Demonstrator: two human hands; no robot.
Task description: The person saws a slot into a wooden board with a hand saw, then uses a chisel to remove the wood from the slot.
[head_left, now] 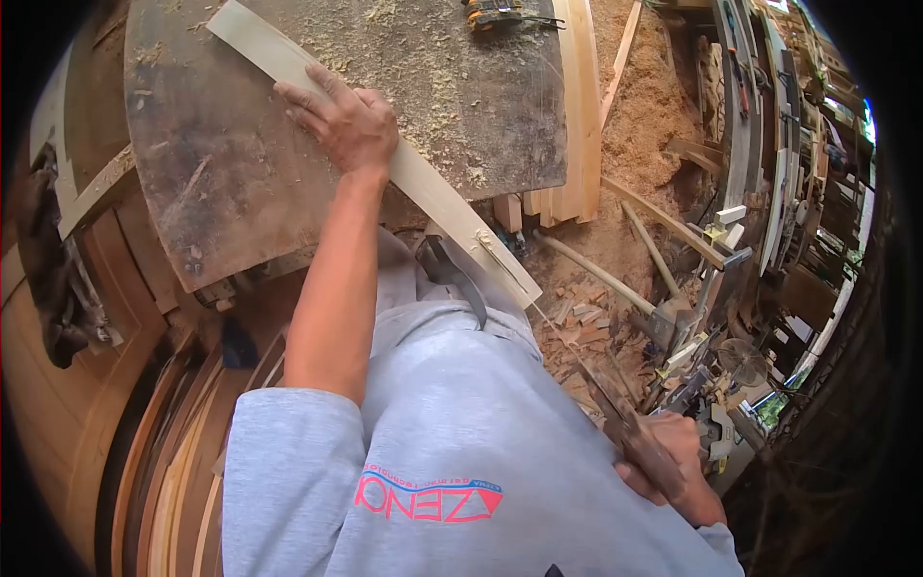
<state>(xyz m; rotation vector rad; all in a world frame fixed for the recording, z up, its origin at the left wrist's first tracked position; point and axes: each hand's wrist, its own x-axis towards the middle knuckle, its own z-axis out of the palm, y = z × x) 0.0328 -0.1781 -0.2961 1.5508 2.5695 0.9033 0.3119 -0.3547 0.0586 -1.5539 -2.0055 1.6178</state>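
Observation:
A long pale board (437, 199) lies slantwise across the worn workbench (240, 207), its near end jutting past the bench edge in front of my body. My left hand (344, 120) presses on the board from above, fingers wrapped over its far edge. A narrow slot or cut line runs near the board's near end. At the lower right my right hand (663, 457) is closed round a dark wooden tool (625, 423), which looks like a saw; its thin tip points toward the board's near end. Its blade is hard to make out.
Shavings and a yellow-black tool (500, 13) lie on the bench. Light planks (582, 115) stand along its right side. A long-handled mallet (615, 284) and wood scraps (591, 313) are on the floor. Timber strips (183, 462) stand at the lower left.

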